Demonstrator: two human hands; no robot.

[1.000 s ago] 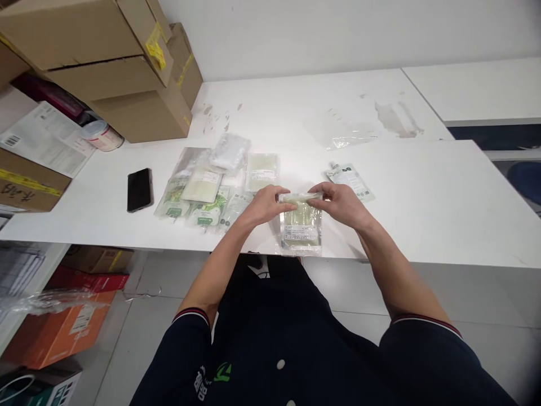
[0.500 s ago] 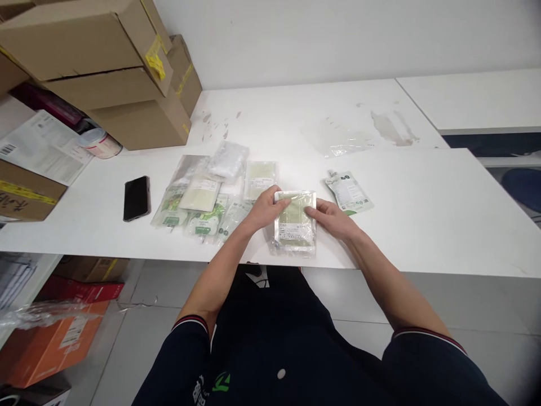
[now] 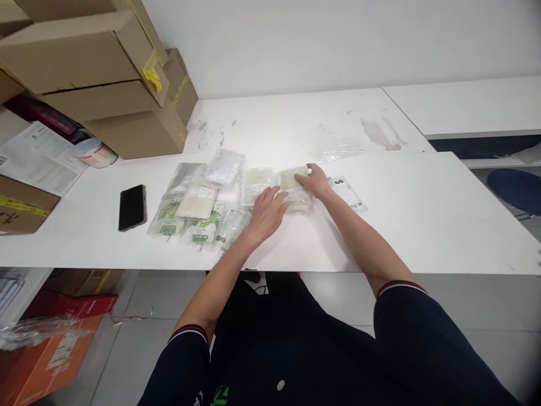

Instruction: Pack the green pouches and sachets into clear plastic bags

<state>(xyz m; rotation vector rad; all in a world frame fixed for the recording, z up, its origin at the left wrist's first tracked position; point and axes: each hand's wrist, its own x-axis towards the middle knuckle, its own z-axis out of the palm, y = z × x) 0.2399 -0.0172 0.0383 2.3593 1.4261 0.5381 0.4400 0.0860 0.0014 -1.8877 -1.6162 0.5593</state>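
Note:
My right hand (image 3: 313, 180) grips the upper right of a pale green flat packet in a clear sleeve (image 3: 291, 179), thumb on its face and fingers over the far edge. Beside its lower left corner, my left hand (image 3: 267, 217) has its fingers stretched out and apart, with the tips at the sleeve. A similar pale packet (image 3: 257, 179) lies just left of it. Further left are another pale packet (image 3: 198, 200), green-printed pouches (image 3: 202, 231) and a bundle of clear plastic (image 3: 226, 167). Partly behind my right wrist lies a white-and-green pouch (image 3: 350, 194).
A black phone (image 3: 132, 207) lies on the white table (image 3: 401, 225) at left. Cardboard boxes (image 3: 139, 113) and a round tub (image 3: 95, 153) stand at the back left. A clear plastic bag (image 3: 338, 148) lies towards the back; a blue stool (image 3: 518, 189) is at right.
The held packet has moved away from the table's front edge, next to the other pale packet. My left hand has let go of it and opened; the right still holds it.

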